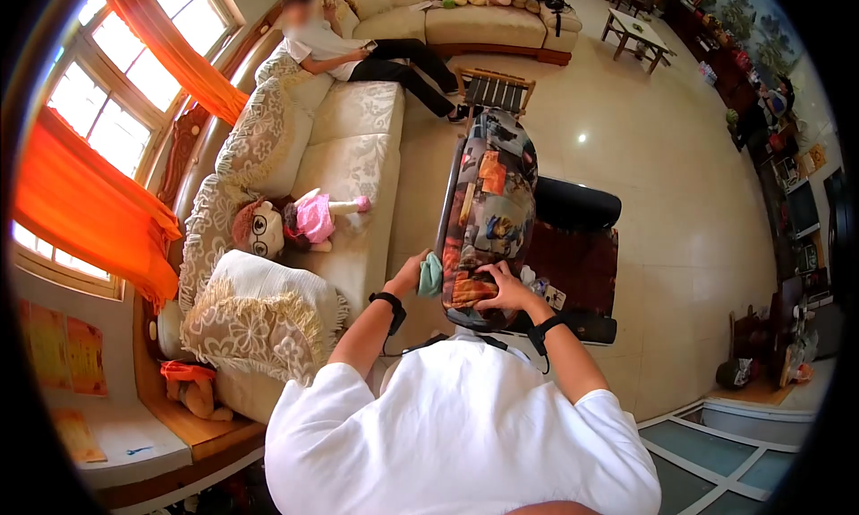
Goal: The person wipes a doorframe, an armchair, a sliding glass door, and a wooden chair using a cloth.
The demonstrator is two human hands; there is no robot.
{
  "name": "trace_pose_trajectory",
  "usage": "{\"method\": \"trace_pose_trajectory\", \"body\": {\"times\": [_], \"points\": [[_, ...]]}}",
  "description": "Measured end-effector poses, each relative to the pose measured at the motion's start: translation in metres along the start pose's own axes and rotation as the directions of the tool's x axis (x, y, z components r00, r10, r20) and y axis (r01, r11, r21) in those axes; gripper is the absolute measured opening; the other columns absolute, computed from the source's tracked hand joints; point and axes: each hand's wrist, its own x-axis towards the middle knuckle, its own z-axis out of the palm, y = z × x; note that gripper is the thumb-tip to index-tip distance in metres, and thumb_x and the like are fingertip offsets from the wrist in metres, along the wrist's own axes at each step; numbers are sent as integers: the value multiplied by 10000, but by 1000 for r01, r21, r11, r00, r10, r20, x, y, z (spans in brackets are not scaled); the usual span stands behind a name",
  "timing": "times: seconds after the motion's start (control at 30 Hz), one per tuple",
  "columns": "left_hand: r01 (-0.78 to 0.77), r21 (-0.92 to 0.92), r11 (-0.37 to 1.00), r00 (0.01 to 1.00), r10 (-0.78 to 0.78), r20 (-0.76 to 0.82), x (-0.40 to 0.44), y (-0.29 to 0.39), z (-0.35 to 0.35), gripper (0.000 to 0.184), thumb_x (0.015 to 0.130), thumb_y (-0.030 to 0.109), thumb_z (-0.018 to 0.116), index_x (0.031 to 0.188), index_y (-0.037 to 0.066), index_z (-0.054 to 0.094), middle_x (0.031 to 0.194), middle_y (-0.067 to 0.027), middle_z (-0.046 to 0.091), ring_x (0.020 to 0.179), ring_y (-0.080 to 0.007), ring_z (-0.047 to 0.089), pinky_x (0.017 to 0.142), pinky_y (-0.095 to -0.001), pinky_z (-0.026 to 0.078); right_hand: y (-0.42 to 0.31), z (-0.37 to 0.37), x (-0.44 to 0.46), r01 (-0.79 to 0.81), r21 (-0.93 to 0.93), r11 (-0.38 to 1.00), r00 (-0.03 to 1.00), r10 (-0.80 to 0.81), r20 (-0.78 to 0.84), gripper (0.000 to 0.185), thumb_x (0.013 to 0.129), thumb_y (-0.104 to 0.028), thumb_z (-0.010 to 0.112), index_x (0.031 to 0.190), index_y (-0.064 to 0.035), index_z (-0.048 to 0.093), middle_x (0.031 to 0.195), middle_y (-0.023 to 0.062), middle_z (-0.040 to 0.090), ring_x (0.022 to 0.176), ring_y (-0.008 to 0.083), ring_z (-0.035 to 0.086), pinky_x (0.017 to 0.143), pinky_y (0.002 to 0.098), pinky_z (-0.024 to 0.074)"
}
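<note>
In front of me stands a long, rounded object that looks like a suitcase (501, 188), printed with dark, orange and grey pictures. My left hand (409, 274) is closed around a folded pale-green cloth (430, 276), at the near left side of the suitcase. Fingers spread, my right hand (508, 289) rests on the near end of its printed surface. Black bands circle both my wrists. A dark red flat surface (573, 269) with a black padded roll (577, 204) along its far end lies just right of the suitcase. Small pale items (548, 291) lie beside my right hand.
A patterned sofa (353, 170) runs along the left, holding a doll (300, 221) and a fringed cushion (259, 318). A person (335, 50) sits at its far end. Beyond the suitcase is a slatted wooden stool (494, 92). A low table (637, 36) stands far right.
</note>
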Motion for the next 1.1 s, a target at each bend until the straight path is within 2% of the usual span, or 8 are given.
{"method": "trace_pose_trajectory", "body": {"times": [0.07, 0.2, 0.3, 0.43, 0.6, 0.73, 0.83, 1.1], "points": [[-130, 877, 462, 982, 183, 50, -43, 61, 42, 380, 864, 109, 601, 1226, 8, 539, 999, -136, 684, 911, -266, 659, 826, -403, 519, 1, 2, -2, 0, -16, 1000, 1000, 0, 5, 877, 635, -487, 872, 1341, -213, 430, 1268, 163, 347, 1237, 402, 439, 1045, 460, 395], [-171, 869, 463, 971, 230, 68, -42, 33, 31, 475, 816, 39, 620, 1278, -11, 526, 1054, -85, 691, 978, -286, 653, 883, -375, 514, 1, 2, -5, 11, -17, 1000, 1000, -10, 22, 889, 626, -486, 877, 1341, -209, 427, 1270, 167, 354, 1244, 406, 435, 1041, 459, 398], [-20, 498, 867, 992, -43, 115, -45, 63, 33, 595, 778, -94, 499, 1363, 3, 466, 1177, -101, 636, 1057, -184, 621, 922, -320, 496, -2, -3, -3, -13, 6, 1000, 999, 13, 38, 874, 638, -476, 875, 1340, -207, 430, 1257, 163, 354, 1247, 399, 432, 1053, 454, 390], [139, -135, 981, 973, -110, 201, -79, 108, 66, 623, 778, -69, 499, 1387, 35, 418, 1159, -63, 581, 1024, -186, 592, 854, -283, 496, 1, -2, -3, -6, 16, 1000, 1000, 5, 21, 859, 643, -467, 875, 1336, -207, 440, 1249, 157, 350, 1255, 387, 423, 1072, 445, 376], [131, -52, 990, 989, -134, -64, -79, 83, 93, 622, 857, 53, 572, 1431, 100, 337, 1172, -61, 560, 1031, -194, 584, 880, -322, 496, 1, 0, -3, 2, 6, 1000, 1000, -2, 15, 849, 647, -485, 868, 1333, -213, 448, 1264, 160, 342, 1271, 388, 406, 1079, 455, 368], [127, 269, 955, 988, -96, -124, -66, 59, 79, 621, 823, 79, 634, 1389, 106, 381, 1162, -91, 582, 1046, -228, 586, 899, -337, 489, 3, 3, -4, -13, 19, 1000, 1000, 13, -10, 845, 631, -502, 866, 1330, -252, 460, 1274, 161, 363, 1253, 403, 433, 1054, 453, 395], [65, 719, 692, 992, 36, -124, -46, 14, 52, 677, 763, 65, 744, 1361, 97, 429, 1110, -72, 636, 1020, -200, 594, 881, -327, 485, -1, 3, -5, -10, 22, 1000, 1000, 10, -28, 841, 631, -492, 868, 1331, -255, 468, 1268, 158, 364, 1241, 399, 443, 1058, 448, 394], [-76, 496, 865, 997, 60, 49, -46, 29, 35, 601, 729, 115, 785, 1264, -16, 544, 1083, -101, 675, 981, -180, 624, 864, -334, 502, 1, 5, -10, 22, 32, 999, 999, -21, -48, 840, 652, -488, 865, 1339, -218, 466, 1249, 159, 361, 1232, 377, 431, 1074, 436, 372]]}}
